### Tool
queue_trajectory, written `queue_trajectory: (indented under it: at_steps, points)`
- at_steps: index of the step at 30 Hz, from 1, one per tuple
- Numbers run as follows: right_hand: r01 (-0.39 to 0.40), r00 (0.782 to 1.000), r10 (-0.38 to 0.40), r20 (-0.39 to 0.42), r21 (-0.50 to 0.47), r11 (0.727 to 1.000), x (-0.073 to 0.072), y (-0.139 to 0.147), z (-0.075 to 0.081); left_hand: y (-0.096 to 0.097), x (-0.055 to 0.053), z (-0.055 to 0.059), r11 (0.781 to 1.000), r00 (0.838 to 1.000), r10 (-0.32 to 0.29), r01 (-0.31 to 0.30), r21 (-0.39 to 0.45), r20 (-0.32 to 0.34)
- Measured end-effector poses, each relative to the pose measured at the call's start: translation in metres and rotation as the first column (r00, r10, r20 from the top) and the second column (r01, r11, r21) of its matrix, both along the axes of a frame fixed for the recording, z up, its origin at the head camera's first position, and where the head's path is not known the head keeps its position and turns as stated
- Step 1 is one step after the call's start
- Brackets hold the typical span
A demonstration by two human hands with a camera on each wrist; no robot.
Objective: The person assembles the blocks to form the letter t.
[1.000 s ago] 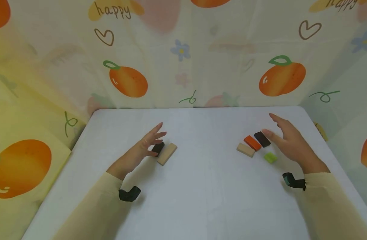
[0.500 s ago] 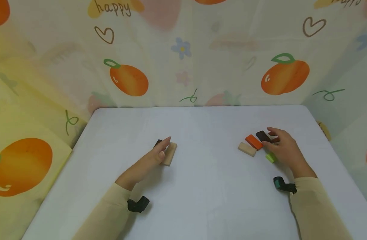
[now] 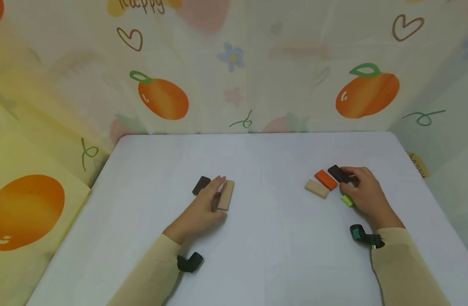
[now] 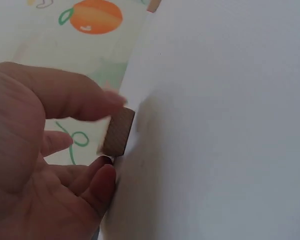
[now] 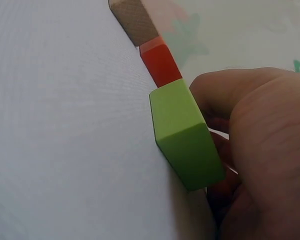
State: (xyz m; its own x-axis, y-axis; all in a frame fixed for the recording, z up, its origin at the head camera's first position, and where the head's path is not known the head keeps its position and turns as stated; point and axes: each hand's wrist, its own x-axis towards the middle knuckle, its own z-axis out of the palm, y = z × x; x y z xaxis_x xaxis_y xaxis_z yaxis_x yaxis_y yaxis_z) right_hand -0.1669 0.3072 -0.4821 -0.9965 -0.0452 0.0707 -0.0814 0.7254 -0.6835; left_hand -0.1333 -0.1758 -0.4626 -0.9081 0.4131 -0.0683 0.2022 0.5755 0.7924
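Observation:
My left hand (image 3: 197,216) is spread around a light wooden block (image 3: 226,195) on the left of the table, thumb near its close end and fingers beside it. In the left wrist view, the block's end (image 4: 120,132) shows between thumb and fingers, without a clear grip. A dark brown block (image 3: 201,185) lies just left of those fingers. On the right, my right hand (image 3: 366,195) pinches the end of another dark block (image 3: 338,173) between thumb and curled fingers. Below that thumb sits a short green block (image 5: 185,135), which hides the dark block in the right wrist view.
Left of the right hand's dark block lie an orange block (image 3: 326,179) and a light wooden block (image 3: 316,189), fanned side by side. All blocks lie on a white table (image 3: 264,238). A fruit-printed cloth (image 3: 249,85) hangs behind the table and at its sides.
My left hand has moved right and nearer, from above the left dark block to around the light one, which has turned slightly. The right hand has come down, fingers closing on its dark block.

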Motion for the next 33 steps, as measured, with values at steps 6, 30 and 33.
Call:
queue_trajectory:
  at_steps: [6,30,33]
  points:
    - [0.01,1.0,-0.01,-0.023,-0.009,1.0,0.0,0.0,0.0,0.008,-0.011,0.0,0.998,0.998,-0.051,0.049,-0.037,-0.049]
    - [0.06,0.998,-0.06,0.006,0.003,0.998,0.0,0.001,-0.001,0.02,-0.011,-0.016,0.984,0.95,-0.177,0.163,-0.074,-0.257]
    - [0.06,0.998,-0.06,0.003,0.004,0.998,0.0,0.001,-0.001,0.023,-0.009,-0.017,0.981,0.947,-0.19,0.176,-0.079,-0.26]
